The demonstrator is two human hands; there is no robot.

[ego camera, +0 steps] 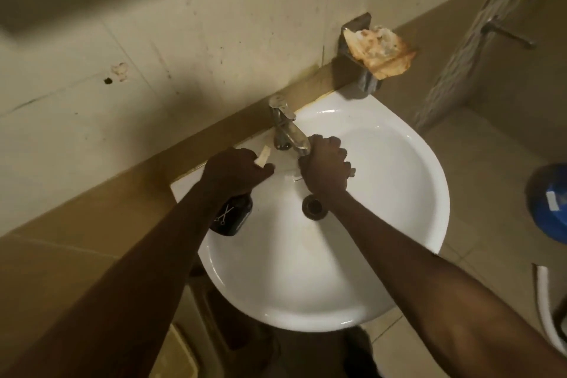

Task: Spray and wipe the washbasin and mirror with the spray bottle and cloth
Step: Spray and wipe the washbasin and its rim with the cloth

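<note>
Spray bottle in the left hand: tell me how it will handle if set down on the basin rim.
The spray bottle looks dark, smooth and rounded, so it is probably slippery when wet. Standing on the curved, glossy washbasin rim, it may tip or slide inward. Its fill level is hidden, so weight is unclear.

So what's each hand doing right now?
Left hand: holding the dark spray bottle.
Right hand: curled beside the metal tap; contents hidden.

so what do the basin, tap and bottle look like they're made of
Basin: glazed white ceramic by its look, glossy with bright highlights on the rim.
Tap: polished metal, probably chromed, silvery and reflective.
Bottle, gripped by the left hand: dark and smooth with a white scissors print; plastic or glass, I cannot tell which.
</note>
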